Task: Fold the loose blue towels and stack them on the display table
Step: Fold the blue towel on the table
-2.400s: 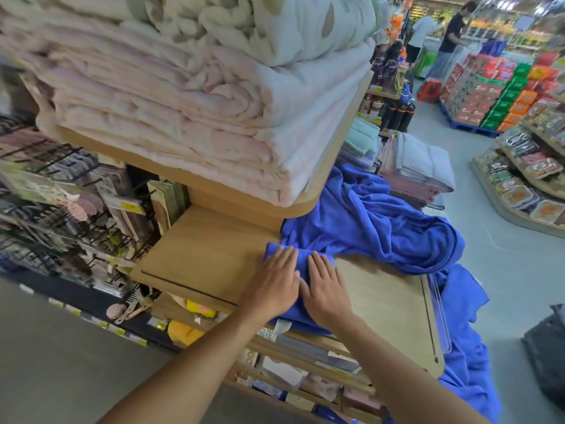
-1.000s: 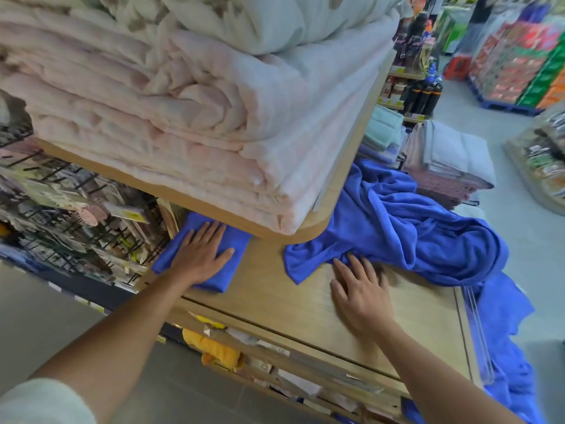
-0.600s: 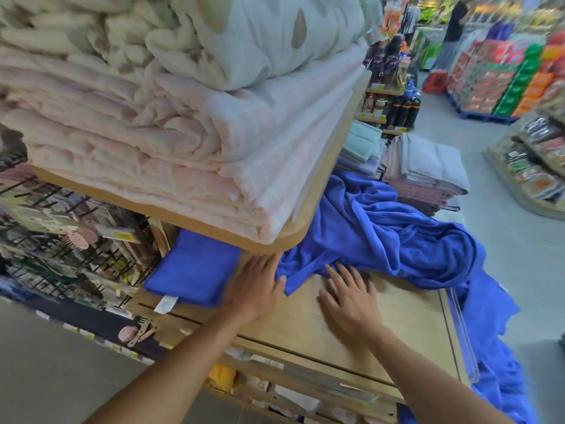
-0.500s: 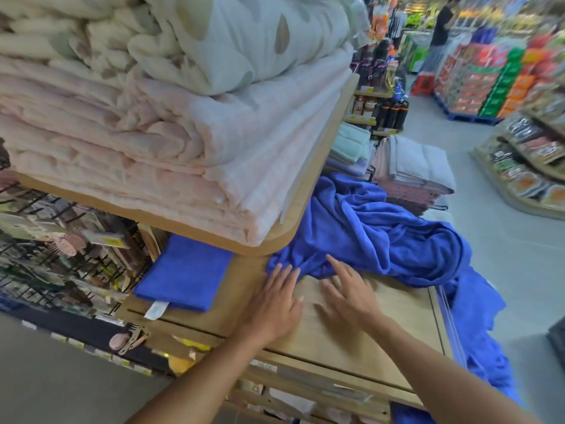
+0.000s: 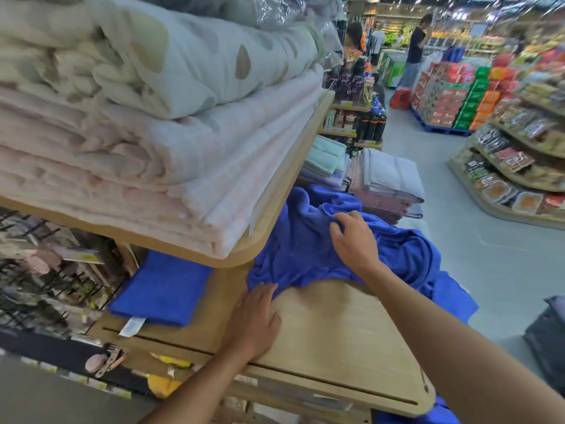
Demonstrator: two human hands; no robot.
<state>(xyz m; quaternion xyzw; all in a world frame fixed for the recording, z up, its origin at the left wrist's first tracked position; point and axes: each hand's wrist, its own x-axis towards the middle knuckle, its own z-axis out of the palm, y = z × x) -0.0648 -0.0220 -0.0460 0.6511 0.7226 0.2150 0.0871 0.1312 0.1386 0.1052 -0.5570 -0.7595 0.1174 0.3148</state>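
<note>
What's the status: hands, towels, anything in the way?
Left hand flat on display table, touching loose blue towel. Right hand grips it. Folded blue towel under upper shelf.

On the tan woodgrain display table (image 5: pixel 336 325), crumpled plain royal-blue towels (image 5: pixel 305 249) are lying; above it, pale-pink checked folded quilts (image 5: pixel 198 166) are sitting.

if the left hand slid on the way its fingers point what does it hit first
The loose blue towel: the left hand lies flat on the display table, fingertips at the heap's near edge, so it would likely meet it at once.
</note>
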